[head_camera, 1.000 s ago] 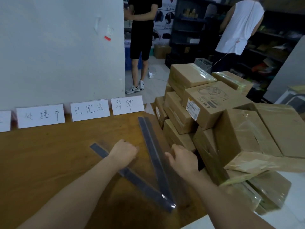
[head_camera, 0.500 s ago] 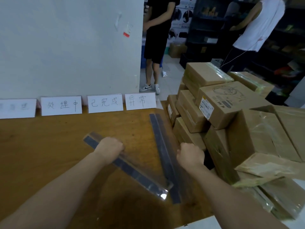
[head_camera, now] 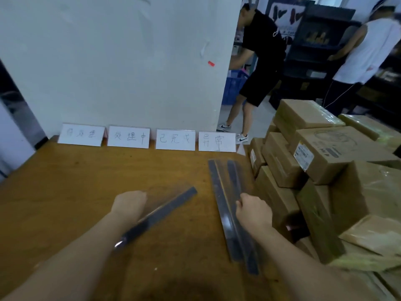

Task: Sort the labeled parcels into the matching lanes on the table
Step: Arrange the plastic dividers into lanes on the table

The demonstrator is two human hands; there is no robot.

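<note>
Wooden table (head_camera: 65, 192): left hand (head_camera: 129, 205) grips slanted strip (head_camera: 169, 206), right hand (head_camera: 253, 212) grips paired strips (head_camera: 219, 181).

Wall before me: white wall (head_camera: 130, 61), plain, bearing a small red sticker (head_camera: 211, 63).
Desk: my brown wooden desk (head_camera: 65, 192), set against that wall.
Floor: pale floor (head_camera: 263, 118) beyond the wall's right edge.
Storage: dark shelves (head_camera: 312, 59), dimly lit; blue crate (head_camera: 233, 88) beside the wall.

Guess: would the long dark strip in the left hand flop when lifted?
Probably stiff: the long dark flat strip looks straight though the left hand grips only one spot. Likely light, held one-handed. Its glossy end hints slippery.
</note>
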